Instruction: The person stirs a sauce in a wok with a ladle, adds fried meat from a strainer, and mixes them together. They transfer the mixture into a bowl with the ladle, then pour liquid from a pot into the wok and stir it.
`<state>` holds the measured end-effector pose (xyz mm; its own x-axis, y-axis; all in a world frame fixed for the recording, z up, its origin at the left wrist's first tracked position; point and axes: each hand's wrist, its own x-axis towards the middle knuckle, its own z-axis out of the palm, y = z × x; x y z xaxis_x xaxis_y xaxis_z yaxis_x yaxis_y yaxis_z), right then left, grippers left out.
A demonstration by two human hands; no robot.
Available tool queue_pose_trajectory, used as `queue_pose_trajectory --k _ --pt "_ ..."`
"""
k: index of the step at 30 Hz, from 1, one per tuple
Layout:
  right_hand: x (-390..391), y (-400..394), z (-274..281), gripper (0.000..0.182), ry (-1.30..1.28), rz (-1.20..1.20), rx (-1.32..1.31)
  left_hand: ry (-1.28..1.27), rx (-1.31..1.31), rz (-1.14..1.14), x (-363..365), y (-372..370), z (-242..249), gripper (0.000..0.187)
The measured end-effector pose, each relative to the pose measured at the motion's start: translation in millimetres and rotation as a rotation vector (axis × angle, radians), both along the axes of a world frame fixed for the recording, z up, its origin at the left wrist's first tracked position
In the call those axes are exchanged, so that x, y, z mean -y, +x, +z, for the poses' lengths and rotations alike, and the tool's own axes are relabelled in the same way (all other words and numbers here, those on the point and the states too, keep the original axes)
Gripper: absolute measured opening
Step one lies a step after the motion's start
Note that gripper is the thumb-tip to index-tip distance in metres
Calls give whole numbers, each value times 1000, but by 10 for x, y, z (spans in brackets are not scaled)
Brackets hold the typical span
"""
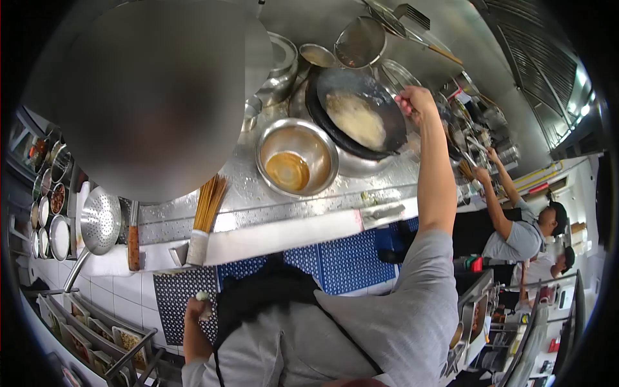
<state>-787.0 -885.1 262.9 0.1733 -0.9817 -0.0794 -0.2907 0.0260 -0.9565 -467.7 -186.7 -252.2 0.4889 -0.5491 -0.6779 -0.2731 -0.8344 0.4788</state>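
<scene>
My right hand (416,103) is closed on the rim or handle of a dark wok (329,80), at its right side. Pale, foamy food (356,119) lies in the wok, which is tilted over the stove. Low at the left, beside my body, my left hand (195,309) is closed around a small item with a pale round end (202,296); what it is I cannot make out. A steel bowl (314,138) with amber liquid (287,171) stands on the counter in front of the wok.
A bamboo brush (207,206), a perforated ladle (101,219) and seasoning containers (59,229) are on the left. Strainers (361,42) and pots stand behind the wok. Co-workers (516,235) stand at the right. Food trays (90,329) are low left.
</scene>
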Motion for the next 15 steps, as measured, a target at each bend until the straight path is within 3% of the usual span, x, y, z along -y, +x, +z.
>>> queue_pose_trajectory --k 1,4,5,7,8,11,12,13,15 --pt "189 196 90 15 -72 13 -103 20 42 127 114 -64 197 36" --pt "864 713 167 19 -301 92 -448 -140 260 -156 -295 -110 -888 37" --pt "1130 902 79 16 -423 58 -562 -119 259 -90 -239 -167 -833 36" --pt "1600 1291 -213 17 -674 -18 -777 -82 259 47 -173 -480 -603 36" --pt "1686 1457 -366 18 -734 8 -860 -152 37 343 200 -696 236 39" --pt "1639 1761 -876 27 -809 118 -1058 -75 478 69 -8 -893 -203 41" --pt "1583 1796 -882 29 -780 156 -1082 -19 354 266 426 -992 624 42" --pt "1502 1791 -866 32 -749 196 -1110 -127 291 151 359 -929 504 39" --pt "1323 1675 -734 32 -738 226 -1130 -308 47 334 780 -892 1169 28"
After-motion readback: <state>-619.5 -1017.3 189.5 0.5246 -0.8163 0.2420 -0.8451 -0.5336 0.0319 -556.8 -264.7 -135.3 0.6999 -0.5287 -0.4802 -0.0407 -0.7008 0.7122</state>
